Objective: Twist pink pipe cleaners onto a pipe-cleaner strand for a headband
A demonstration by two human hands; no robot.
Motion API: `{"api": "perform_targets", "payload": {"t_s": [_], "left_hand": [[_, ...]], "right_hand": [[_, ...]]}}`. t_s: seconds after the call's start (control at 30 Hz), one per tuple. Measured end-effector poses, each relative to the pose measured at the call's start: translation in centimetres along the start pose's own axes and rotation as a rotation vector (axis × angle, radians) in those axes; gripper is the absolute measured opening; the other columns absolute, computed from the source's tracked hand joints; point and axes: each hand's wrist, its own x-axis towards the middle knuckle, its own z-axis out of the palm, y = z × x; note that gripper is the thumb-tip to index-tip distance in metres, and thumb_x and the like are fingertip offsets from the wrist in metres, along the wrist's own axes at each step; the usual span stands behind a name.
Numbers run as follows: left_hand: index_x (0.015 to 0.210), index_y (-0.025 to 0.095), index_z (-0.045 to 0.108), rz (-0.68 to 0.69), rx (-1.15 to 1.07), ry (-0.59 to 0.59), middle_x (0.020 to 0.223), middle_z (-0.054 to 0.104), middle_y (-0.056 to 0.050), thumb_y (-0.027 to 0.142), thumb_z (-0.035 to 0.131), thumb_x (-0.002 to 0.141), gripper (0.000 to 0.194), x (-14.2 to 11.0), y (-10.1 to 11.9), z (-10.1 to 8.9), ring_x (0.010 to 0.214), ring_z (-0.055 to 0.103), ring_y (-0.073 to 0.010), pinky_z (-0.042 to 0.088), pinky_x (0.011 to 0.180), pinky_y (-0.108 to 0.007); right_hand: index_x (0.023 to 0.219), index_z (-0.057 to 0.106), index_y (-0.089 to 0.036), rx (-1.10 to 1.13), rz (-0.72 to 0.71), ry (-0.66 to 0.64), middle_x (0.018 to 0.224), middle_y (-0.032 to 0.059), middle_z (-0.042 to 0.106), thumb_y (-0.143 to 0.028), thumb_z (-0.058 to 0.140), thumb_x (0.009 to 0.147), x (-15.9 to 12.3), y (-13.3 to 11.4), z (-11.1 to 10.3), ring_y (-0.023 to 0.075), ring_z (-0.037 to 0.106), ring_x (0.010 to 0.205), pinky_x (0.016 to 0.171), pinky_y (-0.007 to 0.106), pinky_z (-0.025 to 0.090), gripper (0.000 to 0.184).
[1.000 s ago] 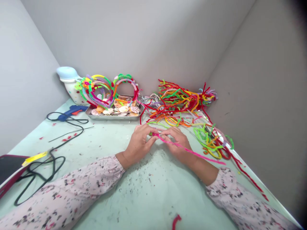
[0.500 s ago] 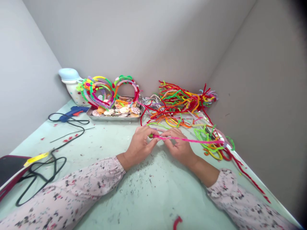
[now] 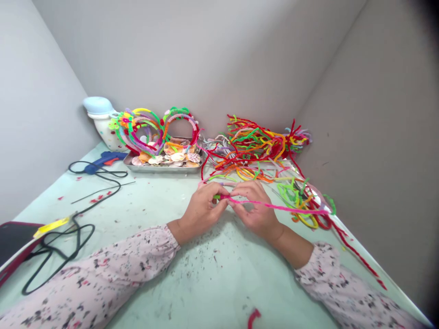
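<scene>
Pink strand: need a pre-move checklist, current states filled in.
1. Left hand holding the pink strand: ok, pinched between thumb and forefinger.
2. Right hand gripping it: cannot tell; thumb and forefinger are at the strand, but contact is too small to judge.
3. Free end clear of the loose strands: cannot tell; it overlaps them in this view.
4. Glue gun away from both hands: ok, lying left of the tray.
5. Table free of scraps: not ok, red scrap at the near edge of view.
</scene>
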Motion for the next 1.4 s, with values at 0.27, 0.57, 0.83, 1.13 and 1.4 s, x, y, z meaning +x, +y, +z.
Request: {"api": "perform_targets", "payload": {"t_s": [0.27, 0.57, 0.83, 1.13, 1.4], "left_hand": [[0.090, 0.018, 0.058, -0.002, 0.001, -0.099, 0.086, 0.062, -0.004, 0.017, 0.053, 0.084, 0.009, 0.11, 0.17, -0.17, 0.081, 0.055, -0.0162, 0.043, 0.070, -0.028], [0.086, 0.017, 0.058, 0.026, 0.097, -0.102, 0.082, 0.062, -0.003, 0.017, 0.049, 0.085, 0.009, 0.21, 0.29, -0.12, 0.078, 0.054, -0.0163, 0.040, 0.073, -0.031], [0.084, 0.017, 0.057, 0.039, 0.101, -0.095, 0.079, 0.060, -0.003, 0.017, 0.049, 0.084, 0.008, 0.23, 0.29, 0.02, 0.076, 0.054, -0.0166, 0.040, 0.070, -0.030], [0.082, 0.018, 0.055, 0.063, 0.150, -0.060, 0.075, 0.059, -0.002, 0.020, 0.051, 0.084, 0.005, 0.16, 0.07, 0.13, 0.073, 0.053, -0.0168, 0.039, 0.073, -0.033], [0.080, 0.017, 0.056, 0.071, 0.162, -0.064, 0.073, 0.058, -0.002, 0.020, 0.050, 0.084, 0.008, 0.10, 0.08, 0.07, 0.071, 0.052, -0.0158, 0.040, 0.074, -0.033]], "right_hand": [[0.090, 0.060, -0.024, 0.013, -0.003, 0.022, 0.086, 0.0037, 0.065, -0.013, 0.057, 0.080, -0.02, 0.27, 0.19, 0.0219, 0.060, 0.093, 0.083, 0.041, 0.048, 0.015], [0.090, 0.058, -0.024, -0.021, 0.035, -0.010, 0.088, 0.0039, 0.064, -0.015, 0.055, 0.081, -0.11, 0.30, 0.18, 0.0222, 0.059, 0.093, 0.083, 0.040, 0.047, 0.012], [0.087, 0.056, -0.022, 0.019, 0.111, -0.056, 0.088, 0.0052, 0.061, -0.019, 0.051, 0.084, -0.13, 0.25, 0.20, 0.0223, 0.057, 0.093, 0.084, 0.040, 0.046, 0.007], [0.087, 0.056, -0.023, 0.047, 0.119, -0.054, 0.088, 0.0049, 0.060, -0.019, 0.051, 0.085, -0.09, 0.19, 0.15, 0.0221, 0.057, 0.095, 0.085, 0.040, 0.045, 0.006], [0.086, 0.055, -0.022, 0.053, 0.155, -0.077, 0.086, 0.0039, 0.058, -0.022, 0.050, 0.087, -0.09, 0.11, 0.13, 0.0206, 0.054, 0.089, 0.082, 0.037, 0.044, 0.006]]}}
